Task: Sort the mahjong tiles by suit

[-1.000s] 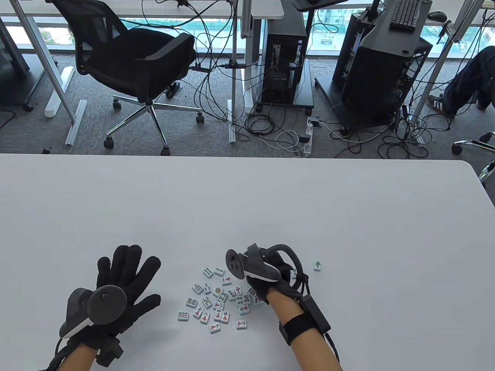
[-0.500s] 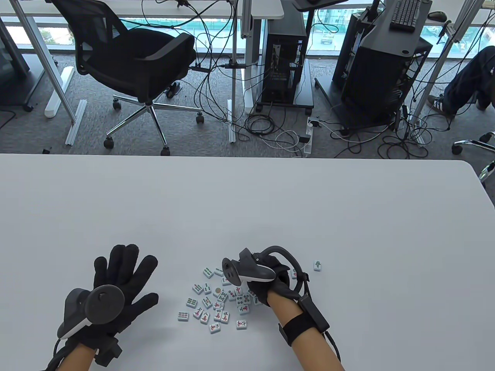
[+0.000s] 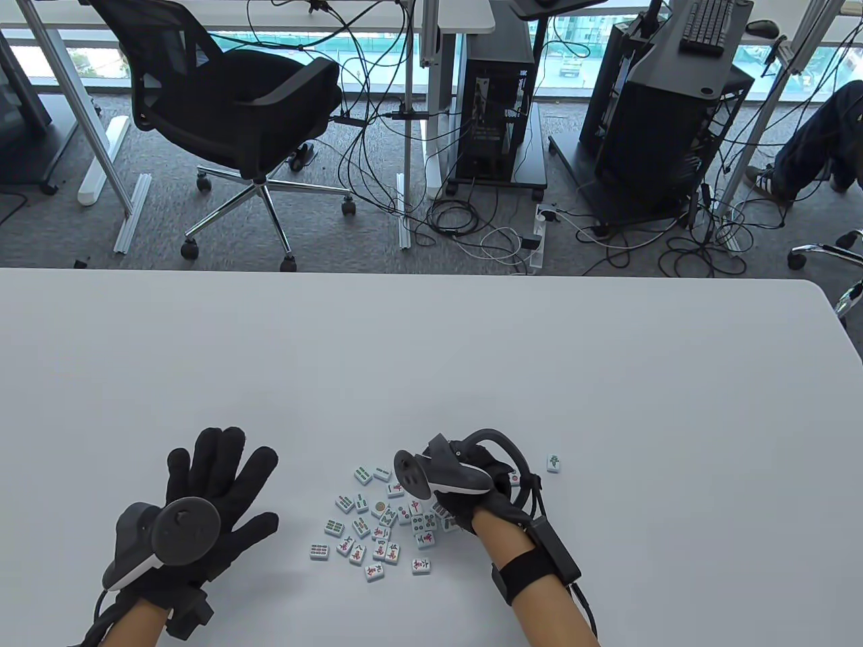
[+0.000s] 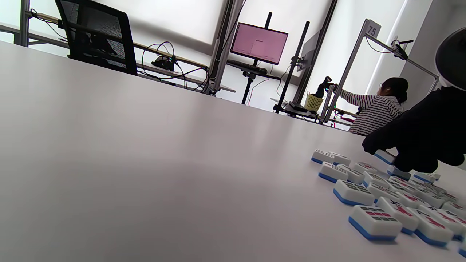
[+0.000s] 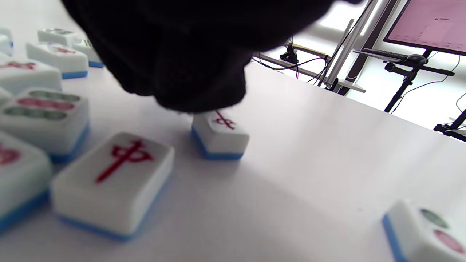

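Right hand [image 3: 482, 495] sat over the right edge of the pile of tiles [image 3: 377, 522] on the tabletop [image 3: 472, 350], fingers [image 5: 196, 83] curled down and touching a tile with a red mark [image 5: 220, 136] at the far right side of the pile; whether it was pinched or only pressed could not be told, the glove hid the contact. Left hand [image 3: 216, 499] lay flat and spread on the tabletop, well left of the pile, holding nothing. One tile [image 3: 553, 463] lay alone to the right of the hand, likely the start of a sorted group, so sorting looked barely begun. A red-character tile [image 5: 113, 182] lay close beside the touched one. To do this step well, judged: take the tile by its two long sides, lift straight up so the neighbours weren't dragged, check the face to confirm suit, then set it beside its own kind, face up, well apart from the pile. Risk: smooth rounded tiles could slip from gloved fingers
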Motion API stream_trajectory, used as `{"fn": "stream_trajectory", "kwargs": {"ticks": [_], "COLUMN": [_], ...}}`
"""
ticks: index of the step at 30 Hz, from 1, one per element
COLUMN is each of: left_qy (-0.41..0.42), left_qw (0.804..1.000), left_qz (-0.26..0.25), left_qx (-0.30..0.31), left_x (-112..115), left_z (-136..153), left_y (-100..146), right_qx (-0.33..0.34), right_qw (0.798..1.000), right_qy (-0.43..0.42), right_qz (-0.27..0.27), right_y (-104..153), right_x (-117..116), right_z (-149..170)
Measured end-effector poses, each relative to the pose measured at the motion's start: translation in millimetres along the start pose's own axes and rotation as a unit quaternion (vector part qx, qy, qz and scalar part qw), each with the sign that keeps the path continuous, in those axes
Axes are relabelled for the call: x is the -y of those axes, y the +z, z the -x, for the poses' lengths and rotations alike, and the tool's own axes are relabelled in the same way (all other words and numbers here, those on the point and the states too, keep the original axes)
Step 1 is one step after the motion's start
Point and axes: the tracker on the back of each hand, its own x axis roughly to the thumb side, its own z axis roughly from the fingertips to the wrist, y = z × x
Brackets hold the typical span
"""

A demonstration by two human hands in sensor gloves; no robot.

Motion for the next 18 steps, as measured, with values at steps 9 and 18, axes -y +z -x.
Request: {"fn": "stream_trajectory", "kwargs": {"ticks": [9,18], "left_qy": [-0.002,-0.007], "left_qw": [1.000,1.000], "left_qz": [-0.002,0.001], "left_qx": [0.002,0.004], "left_x": [0.6,1.8], "left_z": [-0.2,-1.6], "left_y": [0.3,0.3], "right_qx": [-0.057,-0.111], "right_qw": [0.998,0.989], "right_qy": [-0.041,-0.053], "right_qz": [0.003,-0.079], "right_y": [54.8,102.8], "right_x": [19.3,-34.1], "right_z": [56.6,94.1]}}
